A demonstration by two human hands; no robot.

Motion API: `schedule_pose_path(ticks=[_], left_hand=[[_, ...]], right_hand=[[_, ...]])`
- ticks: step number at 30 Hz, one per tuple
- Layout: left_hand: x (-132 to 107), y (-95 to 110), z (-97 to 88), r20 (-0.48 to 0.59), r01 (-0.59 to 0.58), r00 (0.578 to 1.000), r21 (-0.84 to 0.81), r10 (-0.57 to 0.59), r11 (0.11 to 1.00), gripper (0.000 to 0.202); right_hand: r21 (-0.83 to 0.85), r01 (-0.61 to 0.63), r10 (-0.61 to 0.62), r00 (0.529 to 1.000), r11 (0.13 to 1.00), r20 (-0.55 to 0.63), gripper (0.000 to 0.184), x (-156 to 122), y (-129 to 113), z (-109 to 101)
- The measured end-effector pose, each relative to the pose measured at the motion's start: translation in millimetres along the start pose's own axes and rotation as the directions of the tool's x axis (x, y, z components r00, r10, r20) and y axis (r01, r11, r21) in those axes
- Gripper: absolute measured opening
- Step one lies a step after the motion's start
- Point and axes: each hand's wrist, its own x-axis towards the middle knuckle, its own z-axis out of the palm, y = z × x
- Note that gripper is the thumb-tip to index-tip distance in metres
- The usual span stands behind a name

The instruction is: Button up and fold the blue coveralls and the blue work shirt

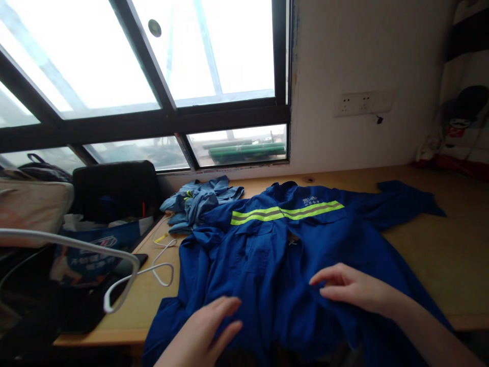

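Note:
A dark blue work jacket (263,255) lies spread front side up on the wooden table, its lower part reaching the near edge. A yellow-green and grey reflective band crosses its chest, with white lettering above the band on the right. Over the lower left front is my left hand (214,323), thumb and fingers apart, nothing between them. My right hand (353,288) hovers at the lower right front, fingers slightly bent and thumb apart from them. Whether either hand touches the cloth is hard to tell. One sleeve stretches to the right; the other bends down at the left.
Crumpled lighter blue clothing (202,199) sits at the table's back left. A white cable (153,267) loops over the left edge of the table (431,265). Bags (95,255) and a black chair back (116,186) stand left. A wall socket (364,103) is behind, beside the window.

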Motion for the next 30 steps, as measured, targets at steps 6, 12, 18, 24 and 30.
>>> schedule_pose_path(ticks=[6, 12, 18, 24, 30], left_hand=[[105, 38, 55.7, -0.092, -0.26, 0.958, 0.114, 0.27, 0.959, 0.033], [164, 15, 109.9, -0.114, -0.177, 0.97, 0.287, 0.217, 0.941, 0.05], [240, -29, 85.3, -0.095, -0.341, 0.93, 0.129, 0.354, 0.931, 0.049], [274, -32, 76.2, -0.229, -0.299, 0.926, 0.044, 0.301, 0.953, 0.035], [263, -34, 71.5, -0.361, -0.274, 0.889, 0.076, 0.283, 0.959, 0.008]], right_hand=[[-0.605, 0.183, -0.377, 0.902, 0.775, -0.21, 0.036, 35, 15, 15], [-0.873, -0.059, -0.467, 0.826, 0.483, -0.314, 0.055, 96, 48, -1], [-0.917, -0.095, -0.44, 0.855, 0.388, -0.274, 0.053, 154, 33, -51], [-0.832, -0.164, -0.461, 0.768, 0.53, -0.445, 0.052, 184, 8, -43], [-0.827, -0.075, -0.503, 0.762, 0.557, -0.408, 0.03, 170, 5, -12]])
